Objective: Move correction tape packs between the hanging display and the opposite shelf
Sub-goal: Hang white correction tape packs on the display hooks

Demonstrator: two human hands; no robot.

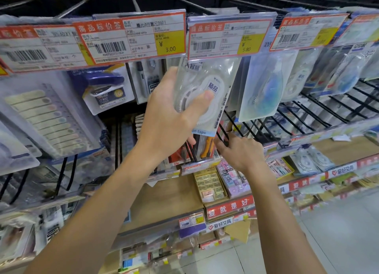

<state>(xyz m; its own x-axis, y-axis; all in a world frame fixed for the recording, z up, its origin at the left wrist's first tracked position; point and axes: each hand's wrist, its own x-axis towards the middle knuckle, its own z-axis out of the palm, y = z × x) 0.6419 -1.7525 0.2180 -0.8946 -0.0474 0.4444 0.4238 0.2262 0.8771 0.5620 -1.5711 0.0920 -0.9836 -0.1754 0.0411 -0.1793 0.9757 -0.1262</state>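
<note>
At the far left, a pack of coloured index tabs (pixel 49 117) hangs from the display, and beside it hangs a blue stapler pack (pixel 106 87). Above them, a row of price tags (pixel 131 35) runs along the hook ends; one shows 3.00 and the next one 5.80.

In the middle, the left hand (pixel 174 113) holds a correction tape pack (pixel 205 93) up under the 5.80 tag. The thumb presses on the front of the pack and the other fingers are curled behind it, so the pack is pinched between them. The top of the pack is hidden behind the tag, so I cannot tell if it is on the hook.

Lower and a little to the right, the right hand (pixel 240 150) reaches to the black wire hooks (pixel 231 126); its fingertips are at the wires, but I cannot tell if they grip anything.

Further right, more correction tape packs (pixel 266 89) hang in a row. Below, a wooden shelf (pixel 176 193) carries boxes of erasers (pixel 211 185).
</note>
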